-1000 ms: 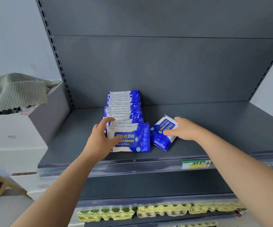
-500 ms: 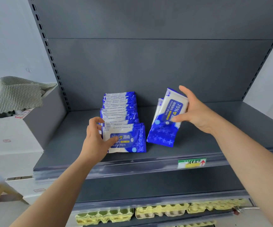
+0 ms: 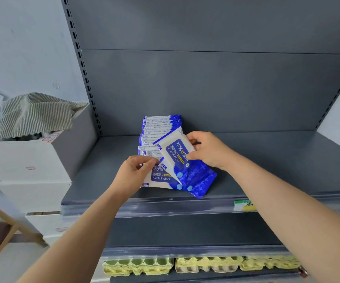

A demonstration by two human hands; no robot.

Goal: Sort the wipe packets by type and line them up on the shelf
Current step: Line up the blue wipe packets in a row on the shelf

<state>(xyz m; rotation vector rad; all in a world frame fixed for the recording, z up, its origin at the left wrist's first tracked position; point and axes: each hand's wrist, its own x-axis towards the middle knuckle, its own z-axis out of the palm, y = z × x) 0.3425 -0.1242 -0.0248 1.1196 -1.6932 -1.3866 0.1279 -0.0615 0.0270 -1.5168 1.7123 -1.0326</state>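
The right hand (image 3: 210,152) grips glossy blue-and-white packets (image 3: 187,170), long axis slanting far-left to near-right. The left hand (image 3: 132,174) pinches the row's front packet (image 3: 161,178).

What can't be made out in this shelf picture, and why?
Head view:
- Count of held packets: they overlap under the right hand.
- Front packet, left side: left hand covers it.
- Row of packets print: too small.
- Shelf label: right forearm cuts it off.

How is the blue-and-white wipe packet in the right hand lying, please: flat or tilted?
Tilted: the right hand grips the blue-and-white plastic wipe packet askew, white end up over the packet row, blue end low.
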